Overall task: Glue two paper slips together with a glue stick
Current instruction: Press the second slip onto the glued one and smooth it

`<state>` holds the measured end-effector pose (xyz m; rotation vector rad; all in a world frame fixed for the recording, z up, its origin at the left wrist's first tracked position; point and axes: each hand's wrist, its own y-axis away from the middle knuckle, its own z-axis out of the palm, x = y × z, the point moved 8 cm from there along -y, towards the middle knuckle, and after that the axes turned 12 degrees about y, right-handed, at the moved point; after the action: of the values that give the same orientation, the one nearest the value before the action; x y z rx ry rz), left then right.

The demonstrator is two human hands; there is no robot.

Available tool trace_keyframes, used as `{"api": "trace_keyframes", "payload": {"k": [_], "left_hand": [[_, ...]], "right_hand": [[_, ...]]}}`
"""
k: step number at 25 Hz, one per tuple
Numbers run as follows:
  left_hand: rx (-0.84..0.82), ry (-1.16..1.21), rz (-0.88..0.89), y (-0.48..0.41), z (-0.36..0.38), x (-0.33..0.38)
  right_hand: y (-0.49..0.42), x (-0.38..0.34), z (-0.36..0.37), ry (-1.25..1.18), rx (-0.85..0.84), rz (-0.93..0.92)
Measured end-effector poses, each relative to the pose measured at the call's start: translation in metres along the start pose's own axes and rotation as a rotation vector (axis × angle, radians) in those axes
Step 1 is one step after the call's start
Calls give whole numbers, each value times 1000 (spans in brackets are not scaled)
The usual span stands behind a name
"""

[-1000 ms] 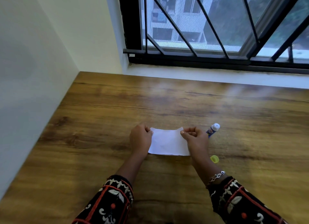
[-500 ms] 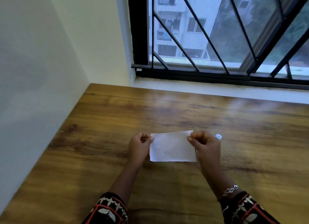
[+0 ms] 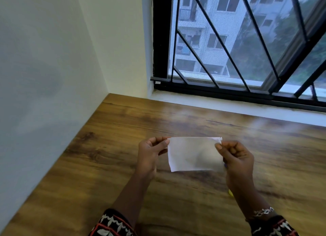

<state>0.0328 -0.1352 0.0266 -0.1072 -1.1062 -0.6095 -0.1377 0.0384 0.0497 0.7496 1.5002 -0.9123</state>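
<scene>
A white paper slip [image 3: 193, 153] hangs upright above the wooden table [image 3: 109, 165], held by its two top corners. My left hand [image 3: 150, 153] pinches the top left corner and my right hand [image 3: 236, 158] pinches the top right corner. Whether it is one slip or two lying together cannot be told. A sliver of the yellow cap [image 3: 230, 192] shows beside my right wrist. The glue stick is hidden behind my right hand and the paper.
A pale wall [image 3: 44, 77] runs along the table's left side. At the back stands a black-framed barred window [image 3: 247, 59] above a white sill [image 3: 229, 106]. Bare wooden tabletop lies to the left and right of my hands.
Both hands have lifted the paper off the table and hold it upright. The view tilted up toward the window. The glue stick, seen earlier at the right, is now covered.
</scene>
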Motion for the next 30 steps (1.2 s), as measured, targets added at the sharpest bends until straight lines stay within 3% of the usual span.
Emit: {"api": "trace_keyframes", "payload": {"k": [7, 17, 30], "left_hand": [[58, 42, 118, 4, -2, 11], [106, 66, 156, 9, 3, 12], [150, 59, 200, 12, 1, 13]], "right_hand": [[3, -3, 1, 40, -27, 40], [2, -6, -6, -33, 73, 104], [4, -9, 0, 3, 19, 125]]}}
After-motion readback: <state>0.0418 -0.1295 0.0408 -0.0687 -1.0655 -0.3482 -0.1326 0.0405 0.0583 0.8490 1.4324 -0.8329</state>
